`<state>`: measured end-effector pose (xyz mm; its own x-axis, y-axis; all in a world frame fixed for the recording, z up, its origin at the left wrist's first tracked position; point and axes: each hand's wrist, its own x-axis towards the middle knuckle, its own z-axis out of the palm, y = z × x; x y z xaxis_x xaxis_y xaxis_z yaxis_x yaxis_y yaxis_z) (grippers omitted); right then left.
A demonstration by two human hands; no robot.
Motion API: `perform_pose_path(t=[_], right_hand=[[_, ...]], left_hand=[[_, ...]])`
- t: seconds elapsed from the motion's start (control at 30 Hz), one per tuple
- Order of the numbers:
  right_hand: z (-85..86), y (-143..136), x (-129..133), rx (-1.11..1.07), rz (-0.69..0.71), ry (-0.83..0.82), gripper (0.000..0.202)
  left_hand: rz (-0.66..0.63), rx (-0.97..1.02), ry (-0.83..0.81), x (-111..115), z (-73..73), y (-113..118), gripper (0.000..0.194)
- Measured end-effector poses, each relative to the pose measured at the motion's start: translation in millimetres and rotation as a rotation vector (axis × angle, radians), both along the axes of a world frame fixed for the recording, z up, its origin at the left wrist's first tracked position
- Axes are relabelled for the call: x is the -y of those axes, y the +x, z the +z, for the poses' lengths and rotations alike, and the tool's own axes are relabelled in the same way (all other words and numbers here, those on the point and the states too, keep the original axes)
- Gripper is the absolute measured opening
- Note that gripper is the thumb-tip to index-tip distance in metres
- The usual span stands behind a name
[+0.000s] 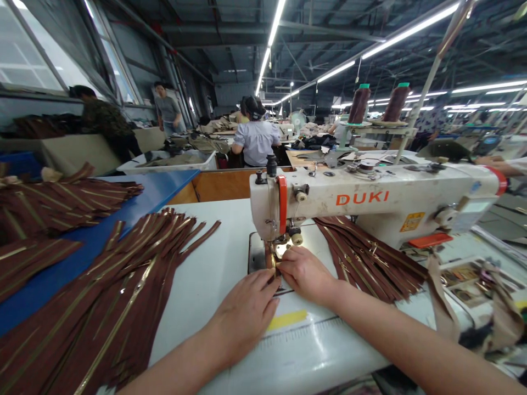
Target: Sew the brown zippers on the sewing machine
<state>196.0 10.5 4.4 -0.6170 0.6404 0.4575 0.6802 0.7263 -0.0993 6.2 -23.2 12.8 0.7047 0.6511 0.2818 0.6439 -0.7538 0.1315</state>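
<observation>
Strip lights (269,46) run under a dark roof across the top of the frame, over a crowded sewing floor. On the pale worktop (214,247) at the centre stands a white sewing machine (370,192) marked DUKI, its head hanging directly over a brown zip strip (272,259) with gold-coloured teeth and hiding the far part of it. From the right, the right hand (308,274) has its fingers curled in and closed on the strip beside the presser foot. Opposite, the left hand (250,300) lays its fingertips on the strip's near end; whether it pinches or only presses cannot be told, as the underside is hidden.

Spread over the lower left is a large heap of zips (123,285), well apart from the strip, with another pile (61,203) behind it on a blue worktop (164,189). More zips (366,258) fan out under the machine's arm, just beyond the right forearm. Yellow tape (287,319) sticks to the worktop near the left hand. At the right edge, a tray of small parts (473,280) sits among beige straps. Two thread cones (359,104) rise behind the machine; co-workers (256,134) occupy the background.
</observation>
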Motion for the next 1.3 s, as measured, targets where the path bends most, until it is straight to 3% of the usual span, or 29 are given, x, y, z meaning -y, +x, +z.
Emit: perform_pose_path(t=[0.3,0.53,0.77,1.3], right_hand=[[2.3,-0.6,-0.9,0.006,-0.004,0.005,0.014],[4.3,-2.1,-2.4,0.057,-0.046,0.003,0.013],[4.0,-4.4,0.4,0.078,-0.114,0.006,0.013],[4.2,-1.9,7.0,0.008,-0.166,-0.018,0.019]], left_hand=[[0.005,-0.055,0.058,-17.1,-1.2,-1.5,0.036],[-0.027,0.027,0.108,-33.1,-14.1,-14.5,0.038],[-0.038,0.084,0.175,-43.9,-12.6,-11.9,0.035],[0.006,0.156,0.202,-42.5,-9.3,-4.4,0.032]])
